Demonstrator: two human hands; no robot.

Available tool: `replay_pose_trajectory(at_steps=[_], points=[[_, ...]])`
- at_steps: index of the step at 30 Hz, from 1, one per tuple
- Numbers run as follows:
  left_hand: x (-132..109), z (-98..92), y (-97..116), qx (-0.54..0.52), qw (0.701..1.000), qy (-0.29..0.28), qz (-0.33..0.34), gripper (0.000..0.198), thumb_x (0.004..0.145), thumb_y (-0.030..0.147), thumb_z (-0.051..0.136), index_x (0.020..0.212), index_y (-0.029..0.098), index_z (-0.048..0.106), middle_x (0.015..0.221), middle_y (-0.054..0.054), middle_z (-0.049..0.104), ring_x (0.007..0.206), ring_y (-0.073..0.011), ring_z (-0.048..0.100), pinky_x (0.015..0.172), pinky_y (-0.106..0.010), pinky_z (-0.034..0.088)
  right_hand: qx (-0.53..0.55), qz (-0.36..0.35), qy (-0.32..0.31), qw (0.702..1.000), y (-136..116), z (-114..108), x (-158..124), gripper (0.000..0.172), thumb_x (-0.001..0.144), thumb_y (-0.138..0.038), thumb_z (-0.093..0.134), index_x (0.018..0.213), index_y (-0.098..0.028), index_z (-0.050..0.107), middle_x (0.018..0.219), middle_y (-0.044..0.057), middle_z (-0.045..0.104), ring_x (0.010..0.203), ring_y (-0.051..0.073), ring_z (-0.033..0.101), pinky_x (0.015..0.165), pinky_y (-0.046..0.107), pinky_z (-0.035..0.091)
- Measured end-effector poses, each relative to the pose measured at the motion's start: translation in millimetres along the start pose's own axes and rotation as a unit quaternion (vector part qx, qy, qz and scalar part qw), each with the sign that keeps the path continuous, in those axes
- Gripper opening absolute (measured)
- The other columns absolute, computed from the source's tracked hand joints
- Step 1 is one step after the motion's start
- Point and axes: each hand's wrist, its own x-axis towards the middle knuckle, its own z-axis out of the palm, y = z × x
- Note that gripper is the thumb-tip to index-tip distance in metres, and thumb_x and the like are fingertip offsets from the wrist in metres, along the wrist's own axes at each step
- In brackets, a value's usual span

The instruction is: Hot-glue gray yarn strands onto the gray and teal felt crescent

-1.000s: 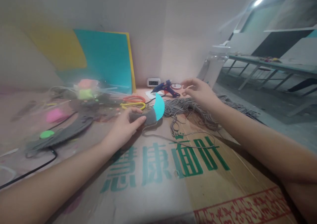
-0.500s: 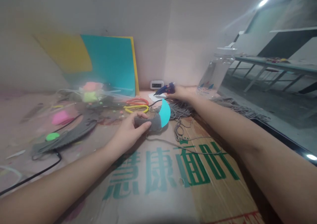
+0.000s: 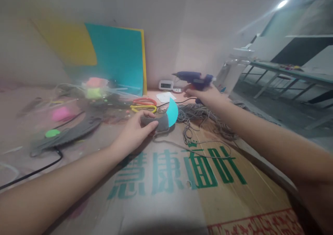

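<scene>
My left hand pinches a curved piece wrapped in grey cord, with bare turquoise card showing at its right end. A strand of grey cord trails from it across the cardboard. Raised at the back, my right hand grips a dark blue hot glue gun, its nozzle pointing left. Below that gun lies a tangled heap of grey cord. Scissors with red and yellow handles rest just behind my left hand.
Printed cardboard covers the front of the table. Behind stand a small digital clock, a white paper, turquoise and yellow sheets and a clear bottle. Leftward lie a grey curved piece and a black cable.
My right hand has lifted the glue gun off the white paper, up and to the right. The left hand still holds the cord-wrapped piece in nearly the same place.
</scene>
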Motion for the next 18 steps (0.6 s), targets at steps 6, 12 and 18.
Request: replay_pose_trajectory(at_steps=[6, 12, 18], points=[[4, -3.2, -4, 0.083, 0.994, 0.049, 0.057, 0.035, 0.077, 0.035, 0.068, 0.109, 0.022, 0.060, 0.112, -0.006, 0.068, 0.092, -0.0228, 0.067, 0.079, -0.034, 0.050, -0.038, -0.044, -0.019, 0.998, -9, -11, -83, 0.024, 0.081, -0.044, 0.066, 0.080, -0.020, 0.064, 0.084, 0.007, 0.071, 0.076, 0.022, 0.067, 0.077, 0.040, 0.055], [6, -3.9, -5, -0.023, 0.999, 0.010, 0.026, 0.041, 0.077, 0.035, 0.069, 0.114, 0.020, 0.058, 0.105, -0.006, 0.071, 0.092, -0.0226, 0.067, 0.079, -0.034, 0.051, -0.054, -0.051, -0.074, 0.994, 7, -3, -110, 0.013, 0.083, -0.037, 0.064, 0.087, -0.025, 0.065, 0.088, 0.005, 0.072, 0.086, 0.024, 0.068, 0.079, 0.039, 0.055], [4, -2.5, -3, -0.030, 0.999, 0.043, 0.012, 0.032, 0.073, 0.038, 0.072, 0.097, 0.018, 0.065, 0.084, -0.005, 0.072, 0.076, -0.0218, 0.065, 0.067, -0.031, 0.050, -0.079, -0.063, -0.104, 0.989, 6, 2, -111, 0.018, 0.080, -0.040, 0.068, 0.075, -0.024, 0.060, 0.075, 0.003, 0.068, 0.072, 0.021, 0.065, 0.065, 0.033, 0.053]])
